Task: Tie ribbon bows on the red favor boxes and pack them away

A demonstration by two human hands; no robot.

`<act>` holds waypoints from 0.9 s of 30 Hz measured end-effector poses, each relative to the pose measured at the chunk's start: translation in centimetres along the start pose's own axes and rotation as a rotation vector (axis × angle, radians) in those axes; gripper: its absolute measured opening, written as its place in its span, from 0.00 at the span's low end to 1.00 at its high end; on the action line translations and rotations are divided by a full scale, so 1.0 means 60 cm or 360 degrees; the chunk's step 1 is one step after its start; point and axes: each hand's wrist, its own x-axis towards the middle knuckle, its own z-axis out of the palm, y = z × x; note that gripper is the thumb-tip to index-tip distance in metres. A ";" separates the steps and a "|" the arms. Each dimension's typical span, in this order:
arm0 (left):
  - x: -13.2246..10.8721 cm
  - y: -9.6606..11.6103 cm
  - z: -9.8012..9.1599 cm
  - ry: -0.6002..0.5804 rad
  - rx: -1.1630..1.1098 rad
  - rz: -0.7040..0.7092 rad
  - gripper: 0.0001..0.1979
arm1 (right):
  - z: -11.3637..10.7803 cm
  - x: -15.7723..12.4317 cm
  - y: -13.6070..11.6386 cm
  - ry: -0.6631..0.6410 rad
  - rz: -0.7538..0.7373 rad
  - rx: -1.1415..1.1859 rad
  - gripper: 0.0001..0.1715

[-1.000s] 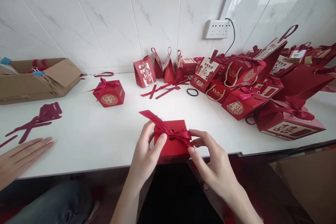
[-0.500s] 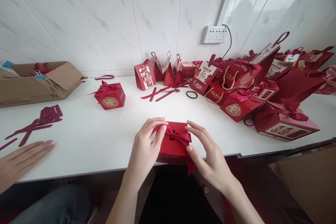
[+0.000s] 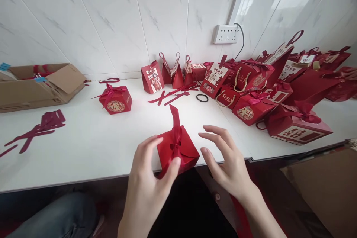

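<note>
At the far left of the white counter (image 3: 92, 148) an open cardboard carton (image 3: 41, 85) lies against the tiled wall, with a scatter of dark red ribbon strips (image 3: 41, 126) in front of it. Further in stands a small finished gift box (image 3: 115, 99) with a bow on top.

At the counter's near edge, the left hand (image 3: 147, 182) grips the red box (image 3: 178, 150). Its fingers curl round the box's left side and its thumb presses on the front face. The box sits tilted, one corner turned toward the camera (whether its base rests on the counter cannot be told). A ribbon (image 3: 175, 126) is knotted over the flap, with one tail standing straight up.

Just to the right of the box hovers the right hand (image 3: 225, 160), fingers spread and slightly curved, holding nothing. Its fingertips are near the box's right side but apart from it.

Behind, a black hair tie (image 3: 202, 97) lies by more loose strips. On the right, a crowd of red gift bags and boxes (image 3: 279, 93) fills the counter under a wall socket (image 3: 225, 33).
</note>
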 end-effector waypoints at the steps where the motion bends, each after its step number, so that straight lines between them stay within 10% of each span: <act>1: -0.006 0.000 0.004 -0.0031 0.0018 0.0013 0.21 | 0.004 0.010 -0.001 -0.0041 -0.0053 0.0014 0.14; 11: 0.030 -0.024 0.008 -0.0570 -0.0120 0.0041 0.19 | 0.023 0.042 0.007 -0.0358 -0.0174 -0.0049 0.14; 27: 0.075 -0.021 -0.023 -0.0721 -0.0072 0.0132 0.18 | 0.008 0.044 0.016 -0.0208 -0.0171 -0.0229 0.17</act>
